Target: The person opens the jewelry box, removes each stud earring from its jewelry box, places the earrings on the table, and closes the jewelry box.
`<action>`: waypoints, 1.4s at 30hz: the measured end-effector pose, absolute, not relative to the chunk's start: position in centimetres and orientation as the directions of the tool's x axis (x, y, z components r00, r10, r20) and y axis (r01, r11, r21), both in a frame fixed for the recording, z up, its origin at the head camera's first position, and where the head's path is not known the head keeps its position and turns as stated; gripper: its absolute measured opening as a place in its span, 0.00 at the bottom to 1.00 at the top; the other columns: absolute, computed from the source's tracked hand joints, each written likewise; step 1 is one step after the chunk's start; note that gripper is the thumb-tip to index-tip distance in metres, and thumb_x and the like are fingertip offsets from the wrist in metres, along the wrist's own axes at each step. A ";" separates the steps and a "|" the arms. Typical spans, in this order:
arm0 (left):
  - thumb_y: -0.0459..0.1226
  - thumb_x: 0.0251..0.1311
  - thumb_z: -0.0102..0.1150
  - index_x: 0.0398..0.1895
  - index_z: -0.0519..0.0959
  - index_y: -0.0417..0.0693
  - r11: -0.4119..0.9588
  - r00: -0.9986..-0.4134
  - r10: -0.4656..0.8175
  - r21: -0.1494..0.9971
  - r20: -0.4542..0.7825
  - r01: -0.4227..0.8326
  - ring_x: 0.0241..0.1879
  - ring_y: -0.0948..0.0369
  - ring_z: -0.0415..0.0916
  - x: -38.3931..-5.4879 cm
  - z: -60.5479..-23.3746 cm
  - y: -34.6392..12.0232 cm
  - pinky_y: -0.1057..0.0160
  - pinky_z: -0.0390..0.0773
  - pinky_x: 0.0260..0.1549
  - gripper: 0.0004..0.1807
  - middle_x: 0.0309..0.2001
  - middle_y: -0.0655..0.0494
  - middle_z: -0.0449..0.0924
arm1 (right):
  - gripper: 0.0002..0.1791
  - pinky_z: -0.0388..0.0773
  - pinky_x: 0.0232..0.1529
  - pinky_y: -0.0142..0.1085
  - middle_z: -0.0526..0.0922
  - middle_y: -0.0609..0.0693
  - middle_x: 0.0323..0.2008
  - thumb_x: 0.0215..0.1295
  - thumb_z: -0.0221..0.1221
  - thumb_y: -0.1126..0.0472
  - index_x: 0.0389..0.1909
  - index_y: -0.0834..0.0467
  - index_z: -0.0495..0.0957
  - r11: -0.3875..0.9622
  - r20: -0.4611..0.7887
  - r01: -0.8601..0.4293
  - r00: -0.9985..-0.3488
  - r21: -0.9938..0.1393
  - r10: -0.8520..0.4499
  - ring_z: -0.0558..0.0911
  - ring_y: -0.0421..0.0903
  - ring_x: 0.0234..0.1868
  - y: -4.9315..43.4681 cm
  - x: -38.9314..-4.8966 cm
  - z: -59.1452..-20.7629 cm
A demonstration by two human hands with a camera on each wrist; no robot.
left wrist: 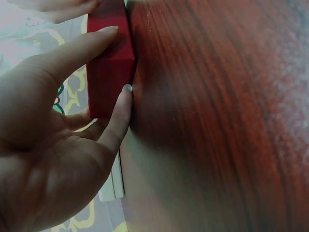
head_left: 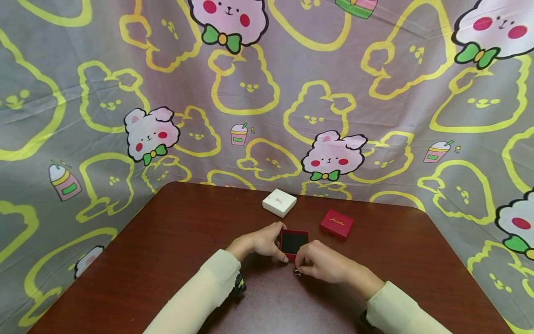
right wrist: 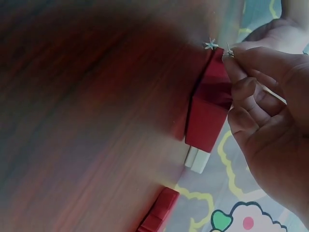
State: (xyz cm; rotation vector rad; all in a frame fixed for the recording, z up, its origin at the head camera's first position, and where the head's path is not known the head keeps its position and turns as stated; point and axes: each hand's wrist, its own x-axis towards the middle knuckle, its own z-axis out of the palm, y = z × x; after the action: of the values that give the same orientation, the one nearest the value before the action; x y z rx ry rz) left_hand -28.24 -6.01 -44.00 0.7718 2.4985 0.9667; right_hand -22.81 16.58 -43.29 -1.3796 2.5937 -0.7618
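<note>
A small red jewelry box [head_left: 294, 243] with a black insert lies uncovered on the table. My left hand [head_left: 265, 240] grips it from the left; in the left wrist view its thumb and fingers lie along the sides of the red box [left wrist: 110, 82]. Just in front of the box, my right hand [head_left: 327, 262] pinches a tiny silvery star-shaped earring [right wrist: 228, 51] between thumb and fingertips. A second star-shaped earring [right wrist: 211, 44] shows near the box's corner, close to the tabletop. In the head view the small silvery piece [head_left: 297, 272] appears below the right fingertips.
A red lid [head_left: 337, 224] with gold lettering sits right of the box on the dark wooden table [head_left: 179, 241]. Behind the box is a white box [head_left: 279, 202] with pink print. A cartoon-patterned cloth [head_left: 267, 157] hangs along the table's far edge and sides.
</note>
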 end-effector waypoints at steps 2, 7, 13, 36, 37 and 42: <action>0.38 0.45 0.83 0.58 0.68 0.43 0.621 -0.791 0.598 0.697 -0.127 0.357 0.44 0.61 0.70 -28.2 -44.0 -6.0 0.62 0.72 0.47 0.40 0.47 0.54 0.69 | 0.02 0.76 0.29 0.25 0.82 0.39 0.30 0.63 0.69 0.66 0.32 0.57 0.86 0.470 0.131 -0.747 -0.586 -0.470 -0.800 0.75 0.29 0.27 16.5 -22.6 -43.4; 0.38 0.45 0.83 0.58 0.68 0.44 0.623 -0.793 0.594 0.699 -0.134 0.349 0.44 0.60 0.70 -28.1 -43.9 -6.1 0.61 0.72 0.47 0.39 0.47 0.54 0.69 | 0.03 0.75 0.28 0.24 0.83 0.38 0.31 0.62 0.70 0.66 0.32 0.55 0.86 0.490 0.115 -0.743 -0.595 -0.456 -0.795 0.75 0.29 0.26 16.2 -22.3 -43.6; 0.38 0.45 0.83 0.58 0.68 0.44 0.623 -0.793 0.595 0.699 -0.132 0.351 0.45 0.60 0.70 -28.0 -43.9 -6.1 0.61 0.72 0.47 0.40 0.48 0.54 0.69 | 0.03 0.74 0.28 0.25 0.83 0.37 0.31 0.62 0.70 0.64 0.32 0.54 0.87 0.498 0.100 -0.741 -0.596 -0.451 -0.797 0.75 0.28 0.25 15.9 -22.1 -43.8; 0.37 0.45 0.83 0.58 0.68 0.41 0.611 -0.788 0.602 0.711 -0.131 0.349 0.46 0.59 0.70 -28.1 -43.7 -6.0 0.59 0.72 0.49 0.39 0.49 0.52 0.69 | 0.04 0.74 0.31 0.23 0.84 0.41 0.33 0.62 0.68 0.67 0.32 0.54 0.86 0.399 0.123 -0.795 -0.501 -0.456 -0.857 0.77 0.33 0.29 15.9 -21.9 -43.6; 0.37 0.45 0.83 0.58 0.68 0.41 0.613 -0.787 0.603 0.708 -0.132 0.350 0.46 0.59 0.70 -28.1 -43.7 -6.0 0.59 0.72 0.50 0.39 0.49 0.52 0.69 | 0.04 0.74 0.31 0.23 0.84 0.41 0.33 0.62 0.68 0.67 0.32 0.54 0.86 0.401 0.124 -0.792 -0.504 -0.461 -0.855 0.78 0.34 0.29 15.9 -22.0 -43.5; 0.37 0.45 0.83 0.58 0.68 0.41 0.615 -0.787 0.604 0.704 -0.129 0.357 0.45 0.59 0.70 -28.1 -43.7 -6.0 0.60 0.72 0.49 0.40 0.48 0.52 0.70 | 0.03 0.74 0.31 0.25 0.82 0.40 0.32 0.62 0.69 0.66 0.32 0.54 0.87 0.432 0.125 -0.769 -0.543 -0.471 -0.830 0.79 0.41 0.28 16.1 -22.1 -42.8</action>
State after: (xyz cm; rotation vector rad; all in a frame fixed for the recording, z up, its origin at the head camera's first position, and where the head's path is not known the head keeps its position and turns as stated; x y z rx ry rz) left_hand -28.08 -6.00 -43.74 0.7708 2.4881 0.9720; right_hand -22.15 16.11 -42.78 -1.4316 2.5504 -0.7363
